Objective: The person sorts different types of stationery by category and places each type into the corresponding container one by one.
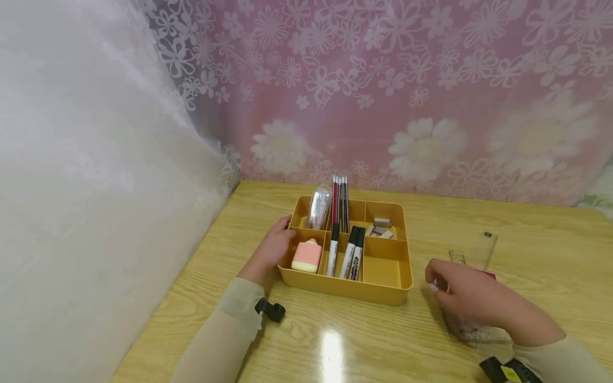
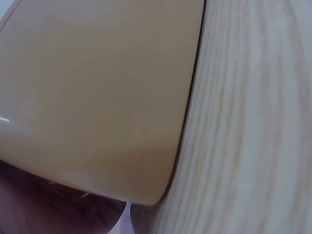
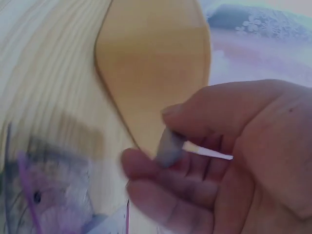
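Observation:
A yellow divided desk organizer [image 1: 345,287] stands on the table. My left hand [image 1: 274,247] grips its left side, the thumb at the rim; in the left wrist view the fingers are partly hidden by the organizer's wall [image 2: 102,97]. To the right of the organizer, my right hand [image 1: 471,292] pinches a small grey eraser [image 3: 169,146] between thumb and fingers. Similar erasers [image 1: 381,232] lie in the back right compartment. Several pencils [image 1: 341,205] lean in the back middle one, and black-capped markers [image 1: 348,260] stand in front of them.
A pink and cream bottle-shaped item [image 1: 307,256] fills the front left compartment, with a clear-packaged item [image 1: 318,208] behind it. Under and beside my right hand lie a clear pouch [image 1: 466,332] and a transparent strip [image 1: 486,250]. Flowered cloth [image 1: 325,106] hangs behind the table.

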Demonstrator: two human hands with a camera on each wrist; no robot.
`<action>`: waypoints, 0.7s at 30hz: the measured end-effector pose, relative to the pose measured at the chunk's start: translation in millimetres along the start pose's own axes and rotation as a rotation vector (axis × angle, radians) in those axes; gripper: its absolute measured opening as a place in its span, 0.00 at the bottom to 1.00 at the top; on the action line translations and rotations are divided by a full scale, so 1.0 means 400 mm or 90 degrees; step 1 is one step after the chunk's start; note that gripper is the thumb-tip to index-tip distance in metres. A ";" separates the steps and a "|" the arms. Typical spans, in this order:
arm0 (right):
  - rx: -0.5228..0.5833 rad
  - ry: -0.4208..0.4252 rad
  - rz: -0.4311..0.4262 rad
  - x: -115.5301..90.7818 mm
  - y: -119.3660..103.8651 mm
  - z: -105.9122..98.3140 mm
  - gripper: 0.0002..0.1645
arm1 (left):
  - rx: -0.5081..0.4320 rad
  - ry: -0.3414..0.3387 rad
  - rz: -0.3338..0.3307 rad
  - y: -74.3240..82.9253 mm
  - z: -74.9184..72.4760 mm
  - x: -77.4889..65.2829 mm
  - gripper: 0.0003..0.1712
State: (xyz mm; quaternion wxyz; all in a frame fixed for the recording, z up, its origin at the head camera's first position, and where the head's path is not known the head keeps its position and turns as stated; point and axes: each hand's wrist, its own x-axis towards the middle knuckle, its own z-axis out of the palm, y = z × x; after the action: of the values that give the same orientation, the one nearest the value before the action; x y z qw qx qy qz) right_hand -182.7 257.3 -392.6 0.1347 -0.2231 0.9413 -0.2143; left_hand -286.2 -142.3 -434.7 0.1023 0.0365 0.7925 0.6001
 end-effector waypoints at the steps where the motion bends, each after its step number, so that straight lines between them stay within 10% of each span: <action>1: 0.015 0.004 -0.003 0.002 -0.003 -0.006 0.09 | 0.000 0.000 0.000 0.002 0.001 0.001 0.30; 21: 0.290 0.197 0.036 0.083 -0.040 -0.060 0.23 | -0.005 0.008 0.001 -0.002 0.002 -0.005 0.30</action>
State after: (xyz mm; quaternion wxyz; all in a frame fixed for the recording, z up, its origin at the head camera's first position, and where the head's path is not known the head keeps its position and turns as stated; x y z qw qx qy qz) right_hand -214.0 236.8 -369.5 0.0420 -0.1253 0.8843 -0.4478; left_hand -284.2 -142.2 -435.6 0.0970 0.0327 0.7907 0.6036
